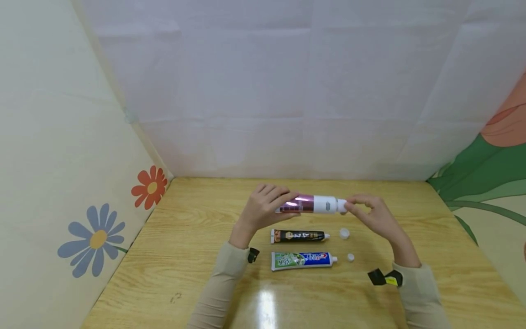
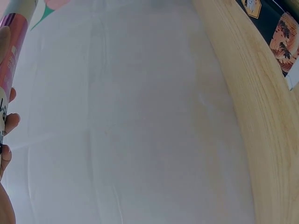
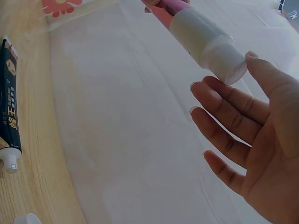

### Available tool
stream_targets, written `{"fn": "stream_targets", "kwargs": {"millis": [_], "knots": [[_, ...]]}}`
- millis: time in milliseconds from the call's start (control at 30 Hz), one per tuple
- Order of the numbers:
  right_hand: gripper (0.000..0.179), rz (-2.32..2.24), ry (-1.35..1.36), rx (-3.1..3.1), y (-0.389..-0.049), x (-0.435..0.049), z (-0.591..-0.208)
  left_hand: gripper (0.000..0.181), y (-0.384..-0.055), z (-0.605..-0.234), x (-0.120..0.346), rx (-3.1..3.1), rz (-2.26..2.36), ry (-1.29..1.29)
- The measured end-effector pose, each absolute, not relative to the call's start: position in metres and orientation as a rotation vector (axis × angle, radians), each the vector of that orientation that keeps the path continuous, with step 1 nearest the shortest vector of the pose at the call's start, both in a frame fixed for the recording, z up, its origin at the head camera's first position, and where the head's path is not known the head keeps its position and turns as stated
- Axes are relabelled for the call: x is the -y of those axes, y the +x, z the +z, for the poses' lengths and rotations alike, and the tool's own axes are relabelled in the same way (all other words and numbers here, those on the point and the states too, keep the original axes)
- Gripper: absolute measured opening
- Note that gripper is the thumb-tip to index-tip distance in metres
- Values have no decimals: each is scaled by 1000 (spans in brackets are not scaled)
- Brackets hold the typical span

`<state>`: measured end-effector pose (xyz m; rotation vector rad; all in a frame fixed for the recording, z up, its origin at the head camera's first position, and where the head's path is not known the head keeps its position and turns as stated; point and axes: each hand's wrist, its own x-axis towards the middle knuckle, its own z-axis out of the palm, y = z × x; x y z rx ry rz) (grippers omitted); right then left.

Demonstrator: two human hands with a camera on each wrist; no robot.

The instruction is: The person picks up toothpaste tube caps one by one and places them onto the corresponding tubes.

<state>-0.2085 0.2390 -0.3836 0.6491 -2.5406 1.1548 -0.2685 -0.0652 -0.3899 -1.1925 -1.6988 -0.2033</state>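
Note:
A shiny pink-and-white toothpaste tube (image 1: pixel 305 204) is held level above the table. My left hand (image 1: pixel 263 208) grips its pink end; in the left wrist view the fingers (image 2: pixel 12 122) wrap around the tube (image 2: pixel 14 51). At the other end, my right hand (image 1: pixel 376 217) pinches the white cap (image 3: pixel 229 64) between thumb and forefinger, while its other fingers spread loosely below. The cap sits on the tube's white neck end. Beneath lie a black toothpaste tube (image 1: pixel 302 236) and a green-and-blue toothpaste tube (image 1: pixel 302 260), both with uncapped nozzles pointing right.
Two loose white caps lie right of the tubes: a larger one (image 1: pixel 344 233) beside the black tube and a smaller one (image 1: pixel 350 257) beside the green-and-blue one. The wooden table (image 1: pixel 197 237) meets a white back sheet (image 1: pixel 246 114) and a flower-printed left wall (image 1: pixel 53 151).

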Motion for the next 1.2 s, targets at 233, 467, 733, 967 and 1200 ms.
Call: {"fn": "stream_targets", "kwargs": {"millis": [233,467,733,967,1200], "knots": [[17,1173,709,2507,-212,-240,-386,52,-269,-390,65,1696,-202,-1195],[23,1198,729,2511,-213,-239,-385,53,-269,-389,64,1694,-196,-1192],[30,1164,772,2477,-210,-235,-382,53,-268,-390,64,1690,-193,-1194],[26,1187,800,2463,-201,-231,-370,52,-268,-389,64,1693,-198,-1189],[19,1211,785,2499,-212,-241,-387,52,-268,-388,66,1693,-191,-1188]]}}
